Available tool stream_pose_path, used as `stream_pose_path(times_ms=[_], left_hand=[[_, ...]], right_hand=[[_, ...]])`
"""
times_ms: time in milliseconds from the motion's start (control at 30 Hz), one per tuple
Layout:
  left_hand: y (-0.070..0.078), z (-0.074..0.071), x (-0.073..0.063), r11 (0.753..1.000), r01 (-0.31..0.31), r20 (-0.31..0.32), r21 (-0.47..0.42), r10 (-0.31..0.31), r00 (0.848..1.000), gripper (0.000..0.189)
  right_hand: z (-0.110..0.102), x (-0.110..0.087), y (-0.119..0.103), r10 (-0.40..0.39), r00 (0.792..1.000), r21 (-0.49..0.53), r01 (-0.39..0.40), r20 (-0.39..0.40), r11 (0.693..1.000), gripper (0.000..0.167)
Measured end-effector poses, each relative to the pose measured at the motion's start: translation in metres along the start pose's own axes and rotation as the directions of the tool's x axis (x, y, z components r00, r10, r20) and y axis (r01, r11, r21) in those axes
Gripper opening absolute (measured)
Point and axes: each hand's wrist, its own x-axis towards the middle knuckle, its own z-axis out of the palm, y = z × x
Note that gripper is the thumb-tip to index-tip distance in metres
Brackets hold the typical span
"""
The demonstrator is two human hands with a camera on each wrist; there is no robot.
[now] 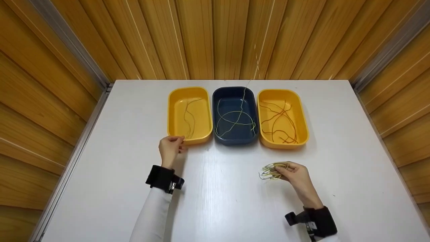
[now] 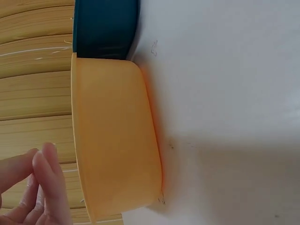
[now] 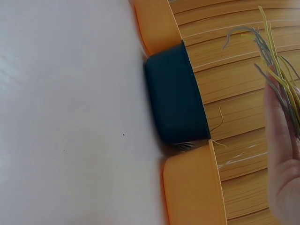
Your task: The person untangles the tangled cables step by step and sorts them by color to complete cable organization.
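Observation:
My left hand is at the near left corner of the left yellow tray. Its thumb and index tips meet by the rim, and in the left wrist view no wire shows between them. Thin greyish wires lie curved inside that tray, with ends close to the fingertips. Off to the right, over the table in front of the right yellow tray, my right hand grips a bundle of thin wires. Yellow and grey strands fan out past its fingers in the right wrist view.
A dark blue tray stands between the yellow ones, holding looped yellow-green wires; one strand rises over its far rim. Several orange-red wires lie in the right tray. Wood-look panels border the white table.

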Motion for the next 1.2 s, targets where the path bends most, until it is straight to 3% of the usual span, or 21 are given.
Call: stream_pose_path(times_ms=[367, 567, 800, 900, 1033, 1200], left_hand=[[0.014, 0.01, -0.018, 0.998, -0.051, 0.133, 0.045, 0.044, 0.99, 0.019], [0.024, 0.023, -0.04, 0.992, -0.12, 0.237, 0.045, 0.106, 0.966, 0.019], [0.03, 0.044, -0.069, 0.974, -0.224, 0.366, 0.041, 0.194, 0.91, 0.017], [0.03, 0.052, -0.079, 0.973, -0.228, 0.423, 0.031, 0.194, 0.885, 0.018], [0.03, 0.059, -0.093, 0.968, -0.249, 0.503, 0.006, 0.212, 0.838, 0.021], [0.029, 0.069, -0.104, 0.974, -0.225, 0.587, -0.012, 0.189, 0.787, 0.027]], right_hand=[[0.006, 0.002, -0.008, -0.011, 1.0, 0.007, 0.011, 0.019, 1.0, 0.014], [0.01, 0.002, -0.011, -0.03, 0.999, 0.016, 0.029, 0.024, 0.999, 0.014], [0.016, 0.004, -0.015, -0.043, 0.999, 0.023, 0.042, 0.027, 0.999, 0.014], [0.019, 0.005, -0.018, -0.048, 0.999, 0.031, 0.047, 0.025, 0.998, 0.014], [0.024, 0.005, -0.021, -0.056, 0.998, 0.044, 0.055, 0.022, 0.998, 0.014], [0.031, 0.005, -0.024, -0.072, 0.997, 0.059, 0.07, 0.035, 0.996, 0.015]])
